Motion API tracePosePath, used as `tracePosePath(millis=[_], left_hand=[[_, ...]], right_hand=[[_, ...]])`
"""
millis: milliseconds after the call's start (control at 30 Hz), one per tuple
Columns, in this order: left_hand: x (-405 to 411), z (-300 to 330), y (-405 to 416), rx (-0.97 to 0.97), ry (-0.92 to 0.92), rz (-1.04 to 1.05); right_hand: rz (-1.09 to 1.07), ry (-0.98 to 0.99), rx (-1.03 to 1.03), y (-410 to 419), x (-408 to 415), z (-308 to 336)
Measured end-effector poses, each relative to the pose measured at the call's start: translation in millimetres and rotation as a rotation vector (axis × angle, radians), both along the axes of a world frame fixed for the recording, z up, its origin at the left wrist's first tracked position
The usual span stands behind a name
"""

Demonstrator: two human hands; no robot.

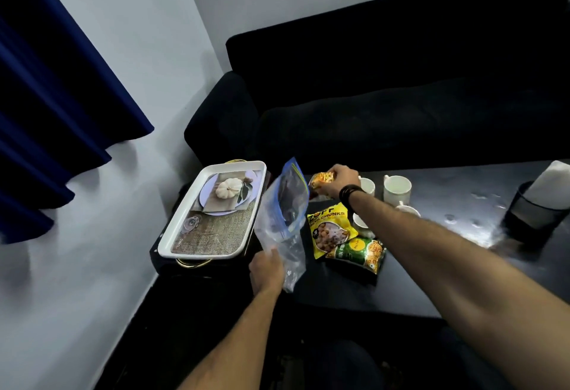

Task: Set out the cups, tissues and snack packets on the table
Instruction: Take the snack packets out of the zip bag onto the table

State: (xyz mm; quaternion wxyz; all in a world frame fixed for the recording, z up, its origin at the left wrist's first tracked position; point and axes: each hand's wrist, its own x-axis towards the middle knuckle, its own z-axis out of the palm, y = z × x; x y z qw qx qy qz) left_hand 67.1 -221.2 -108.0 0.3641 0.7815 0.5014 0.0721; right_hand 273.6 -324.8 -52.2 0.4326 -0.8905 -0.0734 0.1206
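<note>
Head view, right hand (338, 182) grip on orange packet (320, 180)

orange packet (320, 180): mostly covered by the right hand (340, 184), print unreadable
nearest cup (360, 221): partly behind the right forearm
green packet (359, 253): lettering too blurred to read
tissue holder (535, 215): cut by the right edge (contents a pale blur)

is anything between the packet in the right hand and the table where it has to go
Nothing visible blocks it. The right hand holds the orange snack packet low over the dark table, beside the white cups; bare tabletop shows just below it.
</note>
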Motion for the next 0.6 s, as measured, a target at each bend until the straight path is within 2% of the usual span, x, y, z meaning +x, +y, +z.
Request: tracePosePath(millis=[67,167,300,433,533,600], left_hand=[[1,-11,7,0.033,0.037,-0.080],[3,-23,16,0.023,0.050,-0.095],[8,-37,20,-0.026,0.025,0.037],[10,-45,23,-0.031,-0.039,0.094],[12,-41,20,-0.023,-0.067,0.084],[13,-36,18,0.000,-0.075,0.066]], right_hand=[[0.067,-0.019,-0.054,11,7,-13],[0.177,-0.048,-0.140,26,18,-30],[0.327,-0.078,-0.393,36,24,-60],[0.306,-0.212,-0.575,39,21,-76],[0.290,-0.287,-0.622,34,18,-75],[0.267,-0.335,-0.540,28,16,-65]])
